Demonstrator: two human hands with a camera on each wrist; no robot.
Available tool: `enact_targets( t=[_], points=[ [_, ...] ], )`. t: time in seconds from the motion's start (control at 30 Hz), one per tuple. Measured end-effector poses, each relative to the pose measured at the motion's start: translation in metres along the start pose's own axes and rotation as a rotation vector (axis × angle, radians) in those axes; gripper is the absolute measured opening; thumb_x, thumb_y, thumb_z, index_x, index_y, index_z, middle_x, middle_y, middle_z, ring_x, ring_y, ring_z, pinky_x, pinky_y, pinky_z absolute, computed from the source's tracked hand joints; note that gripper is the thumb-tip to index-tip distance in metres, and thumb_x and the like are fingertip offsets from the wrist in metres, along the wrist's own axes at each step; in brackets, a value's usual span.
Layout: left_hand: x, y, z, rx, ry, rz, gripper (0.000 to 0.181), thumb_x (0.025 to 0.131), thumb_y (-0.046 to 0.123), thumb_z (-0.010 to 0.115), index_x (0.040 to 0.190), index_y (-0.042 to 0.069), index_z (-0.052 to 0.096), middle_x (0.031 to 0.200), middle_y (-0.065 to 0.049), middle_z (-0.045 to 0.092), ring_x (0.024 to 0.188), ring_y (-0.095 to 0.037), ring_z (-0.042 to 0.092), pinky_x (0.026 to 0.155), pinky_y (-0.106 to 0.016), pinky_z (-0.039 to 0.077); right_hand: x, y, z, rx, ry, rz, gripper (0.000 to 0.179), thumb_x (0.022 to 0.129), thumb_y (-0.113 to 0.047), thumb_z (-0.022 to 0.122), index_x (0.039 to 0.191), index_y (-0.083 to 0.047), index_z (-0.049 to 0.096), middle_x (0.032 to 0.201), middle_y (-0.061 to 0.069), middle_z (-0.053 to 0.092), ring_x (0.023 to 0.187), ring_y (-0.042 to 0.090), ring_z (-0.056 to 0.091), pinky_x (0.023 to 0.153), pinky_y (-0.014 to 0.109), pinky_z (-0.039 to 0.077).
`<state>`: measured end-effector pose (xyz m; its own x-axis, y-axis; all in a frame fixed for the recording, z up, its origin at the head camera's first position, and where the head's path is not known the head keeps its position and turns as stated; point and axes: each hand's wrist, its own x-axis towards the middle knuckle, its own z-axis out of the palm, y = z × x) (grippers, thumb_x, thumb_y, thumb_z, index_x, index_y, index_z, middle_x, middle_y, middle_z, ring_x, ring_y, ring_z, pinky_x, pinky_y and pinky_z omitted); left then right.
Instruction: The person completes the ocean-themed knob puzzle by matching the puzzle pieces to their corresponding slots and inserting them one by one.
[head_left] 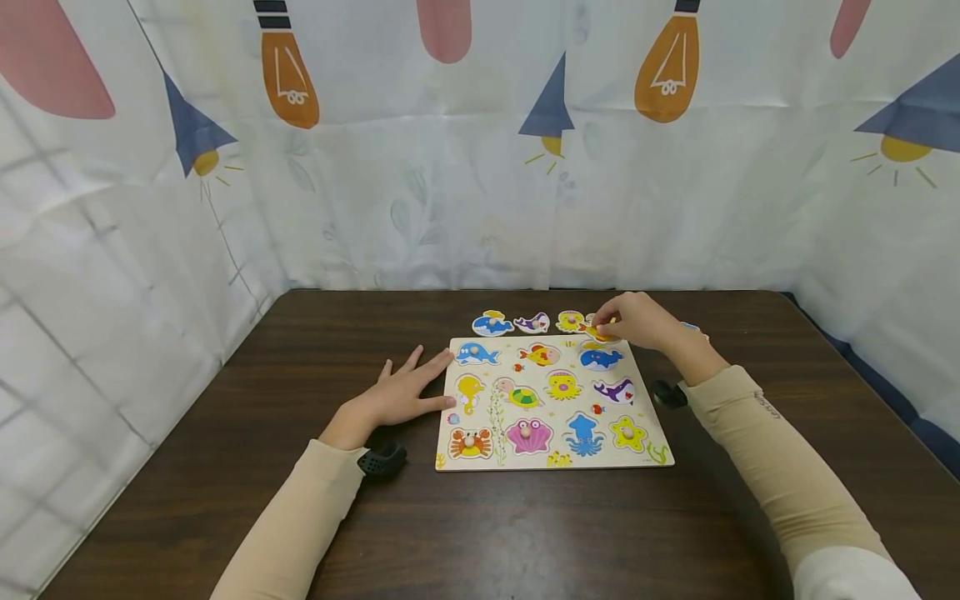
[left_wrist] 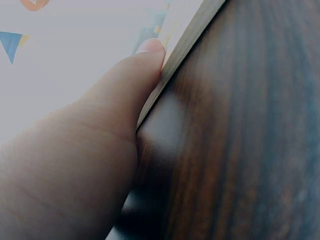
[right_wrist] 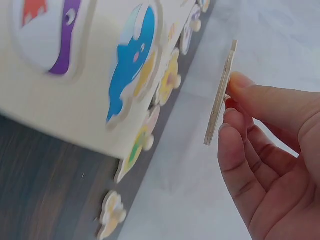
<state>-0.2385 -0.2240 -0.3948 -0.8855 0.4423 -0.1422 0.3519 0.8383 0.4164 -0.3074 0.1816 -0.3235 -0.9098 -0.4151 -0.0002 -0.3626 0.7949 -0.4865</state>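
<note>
Stretched out flat, my left hand (head_left: pixel 397 396) has spread fingers whose tips rest at the left edge of a wooden sea-animal puzzle board (head_left: pixel 618 461). Its thumb (left_wrist: pixel 142 65) lies against the board's edge in the left wrist view. Beyond the board's far right corner, my right hand (head_left: pixel 641 323) pinches an orange-and-yellow puzzle piece (head_left: pixel 602 333) between thumb and fingers. The right wrist view shows that held piece (right_wrist: pixel 218 100) edge-on, raised off the table, its face hidden. Crab (head_left: pixel 470 443), shell (head_left: pixel 528 436) and dolphin (head_left: pixel 476 353) show knobs on the board.
Along the board's far edge lie loose knobbed pieces: a blue whale (head_left: pixel 492 324), a purple whale (head_left: pixel 532 323) and a yellow octopus (head_left: pixel 570 322). Another loose piece (right_wrist: pixel 112 215) lies past the corner. A printed curtain (head_left: pixel 480 208) hangs behind the dark wooden table (head_left: pixel 525 533).
</note>
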Motion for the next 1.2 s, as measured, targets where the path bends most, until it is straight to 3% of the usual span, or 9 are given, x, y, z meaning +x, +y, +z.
enact_targets(
  t=[0.53, 1.2],
  points=[
    [-0.001, 0.001, 0.0, 0.002, 0.011, 0.0, 0.089, 0.099, 0.06, 0.059, 0.167, 0.02, 0.018, 0.17, -0.006, 0.018, 0.155, -0.041, -0.001, 0.112, -0.076, -0.006, 0.022, -0.027, 0.02, -0.003, -0.058, -0.034, 0.011, 0.097, -0.006, 0.071, 0.104, -0.003, 0.078, 0.099, 0.008, 0.073, 0.085, 0.024, 0.061, 0.08, 0.037, 0.056],
    [-0.001, 0.001, -0.001, 0.006, -0.005, -0.001, 0.091, 0.098, 0.062, 0.058, 0.167, 0.024, 0.014, 0.171, -0.002, 0.014, 0.156, -0.037, -0.005, 0.113, -0.073, -0.008, 0.042, -0.046, 0.043, -0.007, -0.152, -0.065, 0.012, 0.097, -0.005, 0.071, 0.106, -0.004, 0.079, 0.101, 0.007, 0.072, 0.088, 0.021, 0.063, 0.079, 0.031, 0.057]
  ],
)
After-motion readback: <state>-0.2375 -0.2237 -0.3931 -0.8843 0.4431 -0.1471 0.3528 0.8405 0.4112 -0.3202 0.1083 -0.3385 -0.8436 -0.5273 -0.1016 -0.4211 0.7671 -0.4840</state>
